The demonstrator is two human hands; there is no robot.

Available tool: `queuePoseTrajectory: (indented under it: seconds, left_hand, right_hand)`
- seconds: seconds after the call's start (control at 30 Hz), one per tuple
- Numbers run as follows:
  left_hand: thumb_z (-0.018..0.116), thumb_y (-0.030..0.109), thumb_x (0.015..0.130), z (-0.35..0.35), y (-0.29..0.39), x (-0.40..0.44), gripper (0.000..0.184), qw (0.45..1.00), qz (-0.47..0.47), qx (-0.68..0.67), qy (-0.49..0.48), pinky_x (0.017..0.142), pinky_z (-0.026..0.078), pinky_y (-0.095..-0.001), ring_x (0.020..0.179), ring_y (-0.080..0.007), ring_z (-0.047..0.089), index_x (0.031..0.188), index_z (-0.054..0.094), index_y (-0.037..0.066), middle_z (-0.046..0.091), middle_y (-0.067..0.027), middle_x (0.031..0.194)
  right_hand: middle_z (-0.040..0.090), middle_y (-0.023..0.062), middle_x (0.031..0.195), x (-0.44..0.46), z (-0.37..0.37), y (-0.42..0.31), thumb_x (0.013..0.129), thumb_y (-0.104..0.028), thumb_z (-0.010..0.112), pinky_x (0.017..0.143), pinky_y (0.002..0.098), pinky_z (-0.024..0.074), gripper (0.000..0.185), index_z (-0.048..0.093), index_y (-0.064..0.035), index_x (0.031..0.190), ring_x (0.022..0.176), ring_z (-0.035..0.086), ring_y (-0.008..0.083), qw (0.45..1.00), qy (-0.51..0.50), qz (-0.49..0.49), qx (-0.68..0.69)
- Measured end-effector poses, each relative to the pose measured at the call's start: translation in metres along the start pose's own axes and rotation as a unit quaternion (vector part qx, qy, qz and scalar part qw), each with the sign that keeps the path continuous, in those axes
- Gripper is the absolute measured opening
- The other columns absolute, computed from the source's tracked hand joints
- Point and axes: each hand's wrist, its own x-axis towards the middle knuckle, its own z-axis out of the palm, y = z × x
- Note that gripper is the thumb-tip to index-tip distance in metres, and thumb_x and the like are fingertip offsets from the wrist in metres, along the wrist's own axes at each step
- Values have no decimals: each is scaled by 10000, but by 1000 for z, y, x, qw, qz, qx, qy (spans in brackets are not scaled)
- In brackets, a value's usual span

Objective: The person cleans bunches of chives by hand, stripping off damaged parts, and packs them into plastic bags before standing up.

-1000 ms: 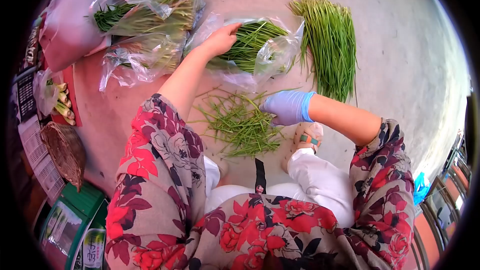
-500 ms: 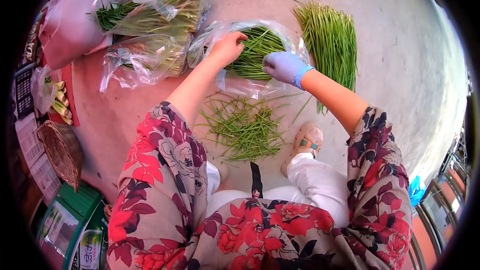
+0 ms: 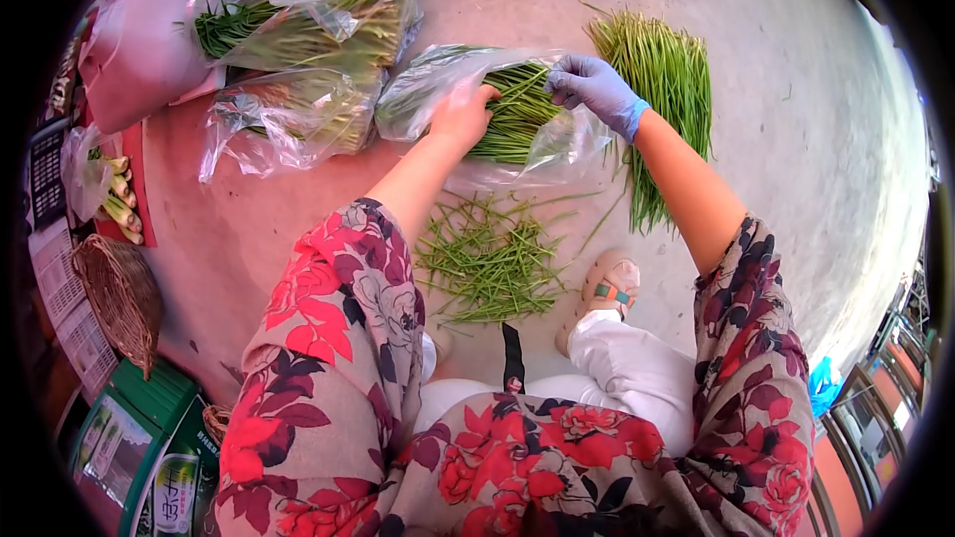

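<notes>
At the far left, a small bag of pale-based stalks [image 3: 119, 201] is lying on a red surface [image 3: 141, 179], with printed sheets [image 3: 72, 298], a wicker basket [image 3: 119, 298] and a green box [image 3: 149, 413] sitting below it in view. A pale sack [image 3: 144, 50] is filling the upper left corner, and beside it bagged bundles of green stalks [image 3: 323, 20] are crowding close to the left side of the work area.

In the middle, a clear bag [image 3: 408, 104] is lying on the floor [image 3: 786, 159], with long green stalks [image 3: 517, 104] showing inside it. The bare left hand [image 3: 463, 119] is resting over the bag's left part, covering some of it, its fingers bending toward the stalks; whether they are gripping the film cannot be told. A loose pile of cut stems [image 3: 487, 264] is lying between the bag and the person's feet, and a black strap [image 3: 512, 353] is hanging just below it in view.

Farther right, the right hand [image 3: 559, 89], wearing a bluish glove, is pinching the bag's upper right edge, thumb and fingertips together. Its wrist is passing in front of an unbagged bundle [image 3: 662, 89], hiding part of it. A sandal [image 3: 610, 283] is standing right of the pile, and a blue plastic bag [image 3: 824, 386] is showing near the right edge.
</notes>
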Motion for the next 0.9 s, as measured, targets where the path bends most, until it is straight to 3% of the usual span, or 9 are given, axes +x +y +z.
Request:
queuePoseTrajectory:
  seconds: [0.07, 0.17, 0.3, 0.4, 0.5, 0.63, 0.73, 0.8, 0.9]
  left_hand:
    - [578, 189, 825, -9, 7, 1, 311, 998, -35, -24, -38, 870, 436, -409, 1018, -321, 545, 1131, 527, 201, 552, -106, 1124]
    - [580, 175, 821, -11, 7, 2, 271, 996, -53, -59, -51, 864, 434, -405, 1017, -311, 541, 1087, 528, 174, 556, -111, 1091]
    - [601, 169, 801, 16, -22, 13, 259, 997, -6, -77, 3, 849, 434, -406, 998, -298, 544, 1050, 530, 156, 554, -115, 1060]
    - [648, 192, 767, -16, 0, 2, 292, 999, 11, -38, -1, 849, 429, -401, 986, -309, 531, 1037, 544, 155, 541, -144, 1045]
    - [666, 172, 746, -17, 2, -1, 322, 999, -2, -48, -7, 848, 432, -405, 990, -329, 533, 1043, 545, 141, 552, -160, 1030]
    - [659, 94, 725, -15, 1, -6, 331, 998, 35, -48, 16, 839, 439, -413, 994, -344, 550, 1037, 550, 110, 580, -161, 1034]
    - [652, 60, 714, -16, -1, -6, 342, 997, 60, -37, 23, 835, 439, -420, 994, -352, 544, 1036, 547, 104, 575, -164, 1026]
    - [653, 59, 718, -14, -3, -4, 336, 997, 62, -35, 17, 840, 434, -420, 1001, -353, 535, 1033, 547, 109, 568, -161, 1027]
    - [657, 78, 731, -9, -7, 1, 304, 997, 71, -16, 17, 847, 429, -415, 1014, -346, 525, 1015, 554, 116, 563, -152, 1038]
  right_hand:
    - [637, 25, 764, -15, -6, -7, 873, -235, 589, 610, 205, 468, 153, 598, -83, 858, 663, 584, 68, 984, -141, 68, 89]
    - [633, 23, 724, -32, 17, -7, 866, -209, 579, 609, 239, 472, 183, 630, -33, 858, 632, 570, 98, 975, -184, 56, -114]
    - [638, 136, 745, -11, 56, 14, 822, -193, 560, 645, 368, 500, 167, 626, -42, 848, 690, 634, 252, 897, -5, -163, -412]
    - [653, 146, 792, 17, 76, 26, 782, -162, 558, 638, 399, 514, 123, 638, -78, 822, 739, 647, 305, 806, -22, -158, -571]
    - [648, 142, 767, 20, 79, 33, 767, -135, 555, 601, 412, 516, 107, 640, -92, 817, 715, 647, 319, 820, 31, -134, -555]
    - [618, 183, 798, 9, 60, 32, 769, -166, 594, 670, 380, 492, 109, 618, -65, 800, 740, 618, 303, 934, 56, -141, -323]
    - [616, 91, 775, 7, 43, 44, 831, -183, 592, 629, 290, 462, 128, 587, -56, 835, 677, 586, 190, 996, 24, -61, -52]
    - [597, 14, 759, -2, 26, 40, 881, -184, 565, 584, 222, 430, 119, 566, -65, 894, 661, 555, 98, 984, -2, 18, 180]
    - [590, 35, 778, -8, 0, 47, 898, -159, 547, 571, 240, 422, 121, 563, -43, 927, 653, 527, 112, 928, -9, 11, 373]
